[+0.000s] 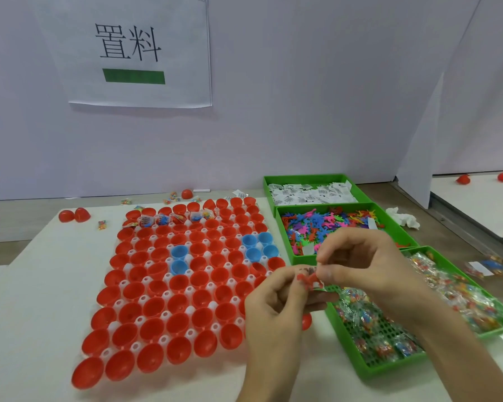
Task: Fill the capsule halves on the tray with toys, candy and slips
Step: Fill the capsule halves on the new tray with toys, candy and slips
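Two loose red halves (73, 215) and a candy packet (101, 224) are seen near the tabletop's far left corner, just beyond the tray's far left corner. The white tray (135, 347) is laid across the middle of the tabletop and packed with open capsule halves (154, 310), nearly all of them red. Two blue halves (179, 258) are set left of the tray's centre, and four more blue ones (259, 247) towards its right edge. Only some halves in the far rows (164, 219) are shown filled, with packets and slips.

Above the tray's near right corner, the left hand (276, 303) is held with its fingers curled, and a small red toy (310, 281) is pinched at its fingertips. A printed slip (309, 269) lies against the toy and is pinched by the thumb and forefinger of the right hand (357, 262).

Three green bins are lined up along the tabletop's right edge. The slips bin (302, 177) is placed farthest, the bin of coloured toys (282, 227) in the middle, and the candy bin (389, 369) nearest. A crumpled tissue (404, 217) lies beside the toys.
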### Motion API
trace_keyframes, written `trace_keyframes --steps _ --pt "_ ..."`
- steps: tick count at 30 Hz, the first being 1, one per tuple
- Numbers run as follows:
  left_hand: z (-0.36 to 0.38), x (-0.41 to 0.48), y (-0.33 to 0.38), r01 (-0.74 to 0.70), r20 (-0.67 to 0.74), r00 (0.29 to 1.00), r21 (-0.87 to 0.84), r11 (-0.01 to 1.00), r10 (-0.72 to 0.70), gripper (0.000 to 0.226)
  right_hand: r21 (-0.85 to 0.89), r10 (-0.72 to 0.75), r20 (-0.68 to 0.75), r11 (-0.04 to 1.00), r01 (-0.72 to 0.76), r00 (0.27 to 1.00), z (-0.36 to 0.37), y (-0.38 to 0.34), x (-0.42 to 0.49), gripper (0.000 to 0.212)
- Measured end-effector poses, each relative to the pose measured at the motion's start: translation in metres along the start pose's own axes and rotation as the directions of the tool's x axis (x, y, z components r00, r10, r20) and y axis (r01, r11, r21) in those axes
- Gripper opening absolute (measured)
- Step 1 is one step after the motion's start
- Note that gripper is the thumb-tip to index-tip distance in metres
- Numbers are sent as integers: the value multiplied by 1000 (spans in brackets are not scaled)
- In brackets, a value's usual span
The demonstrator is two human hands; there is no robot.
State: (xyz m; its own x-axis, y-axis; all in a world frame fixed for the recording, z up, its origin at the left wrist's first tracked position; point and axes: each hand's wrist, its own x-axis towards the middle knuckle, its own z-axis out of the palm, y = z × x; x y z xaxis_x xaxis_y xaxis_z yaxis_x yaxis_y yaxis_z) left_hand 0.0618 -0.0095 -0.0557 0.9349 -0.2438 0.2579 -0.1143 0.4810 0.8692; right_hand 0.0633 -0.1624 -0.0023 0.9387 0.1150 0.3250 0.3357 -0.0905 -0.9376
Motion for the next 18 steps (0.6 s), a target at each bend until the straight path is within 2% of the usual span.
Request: trace_keyframes --steps 4,8,10,12,13,14,16,17,18 --pt "1 0 3 86 -23 996 -66 994 -88 31 -129 -70 -22 989 67 997 3 1 1 10" --pt "3 -2 3 44 -4 999 -1 999 -44 17 -197 -94 -10 976 90 996 2 -1 1 16" --pt "3 -2 3 23 -5 1000 26 999 -23 16 -162 -49 -12 986 46 999 -3 -5 -1 10" --pt "1 -1 4 12 -6 1000 41 999 -12 15 -194 26 -81 980 -41 996 -15 -4 -1 8" --pt "0 -1 5 8 -7 1000 50 999 -7 14 -304 66 -123 947 -101 990 -22 -1 0 7" --pt "0 0 6 7 -8 1000 56 998 -7 14 -459 115 -149 872 -172 982 -30 4 1 4" --pt "-2 0 7 10 -13 1000 69 998 -9 14 -715 236 -172 638 -286 956 -46 15 1 8" --pt "-2 0 7 12 -15 1000 75 997 -10 15 -766 300 -183 553 -327 936 -53 20 -1 9" --pt "-2 0 7 14 -16 1000 79 997 -13 15 -779 359 -186 513 -360 915 -59 24 -3 8"
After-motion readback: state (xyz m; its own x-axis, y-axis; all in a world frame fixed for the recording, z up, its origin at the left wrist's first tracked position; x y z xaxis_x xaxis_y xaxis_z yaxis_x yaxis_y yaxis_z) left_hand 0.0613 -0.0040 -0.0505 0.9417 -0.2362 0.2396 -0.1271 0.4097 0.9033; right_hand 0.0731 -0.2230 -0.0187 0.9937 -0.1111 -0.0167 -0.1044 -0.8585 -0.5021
